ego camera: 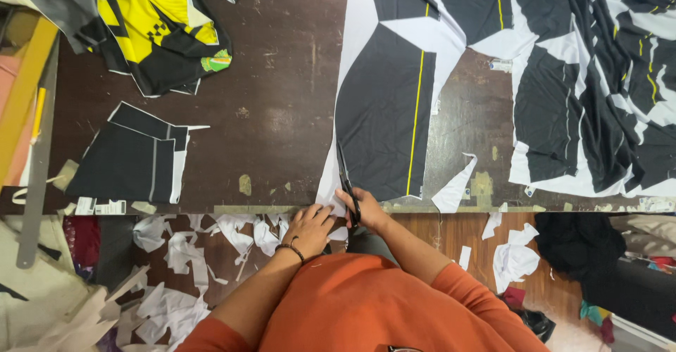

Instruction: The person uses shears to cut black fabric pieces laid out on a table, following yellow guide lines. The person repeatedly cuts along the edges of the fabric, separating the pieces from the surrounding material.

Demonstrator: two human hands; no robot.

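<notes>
My right hand (364, 208) grips black scissors (345, 177) whose blades point away from me, cutting along the left edge of a black printed fabric panel (384, 105) with a thin yellow line and white margins. My left hand (310, 227), a dark band on its wrist, presses flat on the white margin at the table's near edge, just left of the scissors. The panel lies on a dark brown table (274, 112).
A stack of cut black pieces (134, 158) lies at the left. Yellow-and-black fabric (158, 28) is heaped at the far left, more black-and-white printed cloth (591, 77) at the right. White offcuts (183, 260) litter the floor. A long ruler (39, 155) lies by the left edge.
</notes>
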